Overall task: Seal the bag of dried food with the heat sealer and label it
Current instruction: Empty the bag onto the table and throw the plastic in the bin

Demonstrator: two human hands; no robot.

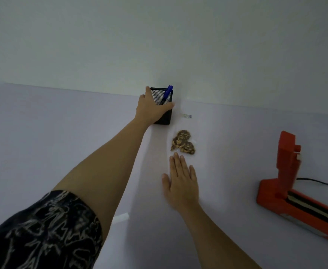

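Note:
A clear plastic bag [186,121] lies flat on the pale table, with brown dried food [183,141] clumped in its near half. My right hand [181,182] rests flat and open on the bag's near end, fingertips just short of the food. My left hand [151,107] reaches far out and wraps around a black mesh pen holder [164,113] by the wall. A blue marker [167,94] stands in the holder. The orange heat sealer [295,191] sits at the right with its arm raised.
The sealer's black cord [318,182] trails off to the right. A small white strip [121,218] lies on the table near my left forearm. A plain wall [159,45] rises directly behind the pen holder.

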